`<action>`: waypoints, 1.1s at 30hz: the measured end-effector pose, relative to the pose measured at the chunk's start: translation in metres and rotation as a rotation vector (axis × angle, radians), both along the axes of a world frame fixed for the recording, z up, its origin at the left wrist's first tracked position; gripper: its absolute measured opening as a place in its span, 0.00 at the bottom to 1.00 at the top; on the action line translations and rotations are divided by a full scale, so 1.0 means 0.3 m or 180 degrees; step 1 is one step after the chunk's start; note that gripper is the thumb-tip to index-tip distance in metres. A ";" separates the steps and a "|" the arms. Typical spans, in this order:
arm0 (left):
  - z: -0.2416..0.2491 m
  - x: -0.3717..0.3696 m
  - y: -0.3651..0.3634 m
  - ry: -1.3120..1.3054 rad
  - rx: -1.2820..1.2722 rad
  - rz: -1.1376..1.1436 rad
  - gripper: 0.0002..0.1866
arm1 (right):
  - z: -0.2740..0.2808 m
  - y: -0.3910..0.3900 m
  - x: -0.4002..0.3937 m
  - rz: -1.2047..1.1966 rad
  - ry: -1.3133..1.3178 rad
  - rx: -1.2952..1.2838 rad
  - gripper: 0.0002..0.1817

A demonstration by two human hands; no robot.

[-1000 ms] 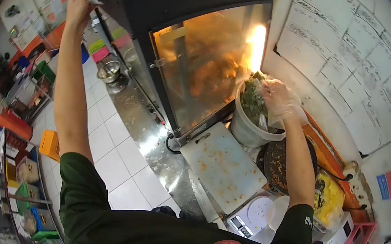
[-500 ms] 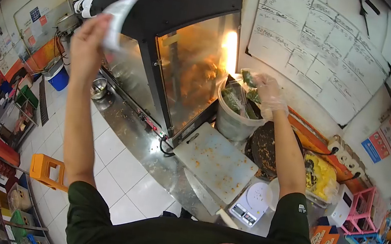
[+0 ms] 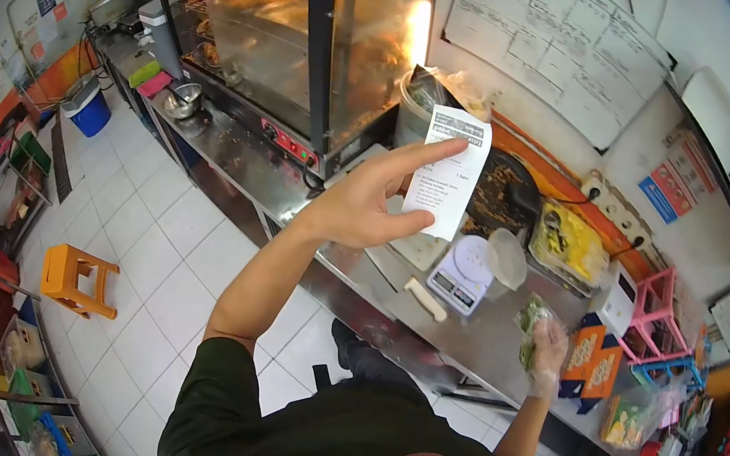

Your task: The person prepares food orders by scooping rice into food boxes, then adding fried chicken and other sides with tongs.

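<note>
A printed paper receipt (image 3: 448,188) is gripped by my left hand (image 3: 379,197), raised over the counter with thumb and a finger on the paper. My right hand (image 3: 548,345), in a clear plastic glove, holds a small clear bag of green leaves (image 3: 529,333) low above the steel counter. Close to the right hand stand orange and dark blue boxes (image 3: 590,362). A white bucket (image 3: 413,115) with bags in it is partly hidden behind the receipt. On the counter lie a digital kitchen scale (image 3: 461,274), a round plastic lid (image 3: 506,257) and a knife with a pale handle (image 3: 426,299).
A lit glass food warmer (image 3: 297,50) stands at the back of the steel counter (image 3: 478,351). Beyond the scale are a dark pan (image 3: 503,191) and a tray of yellow food (image 3: 573,243). A pink rack (image 3: 654,315) is at right; an orange stool (image 3: 79,281) stands on the floor.
My left hand has brought the receipt down and right, from before the warmer to over the counter. My right hand has left the bucket with the bag of leaves, moving nearer me. The view has shifted.
</note>
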State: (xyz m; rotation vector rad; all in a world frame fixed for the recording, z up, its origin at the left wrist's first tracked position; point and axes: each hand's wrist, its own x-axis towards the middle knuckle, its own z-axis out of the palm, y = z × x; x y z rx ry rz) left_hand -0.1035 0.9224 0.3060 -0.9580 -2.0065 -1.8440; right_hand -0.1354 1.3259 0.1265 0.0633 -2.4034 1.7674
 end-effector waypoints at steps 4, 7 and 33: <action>0.018 0.071 0.123 -0.0039 0.0122 -0.0171 0.38 | -0.002 0.204 0.182 -0.0564 -0.0103 -0.0218 0.11; 0.035 0.081 0.219 -0.0007 0.0118 -0.0373 0.38 | 0.040 0.299 0.274 -0.0764 0.0145 -0.0513 0.10; -0.249 -0.033 1.532 -0.1208 -0.0112 -0.1060 0.38 | -0.287 1.189 0.166 -0.1147 0.0686 0.1198 0.09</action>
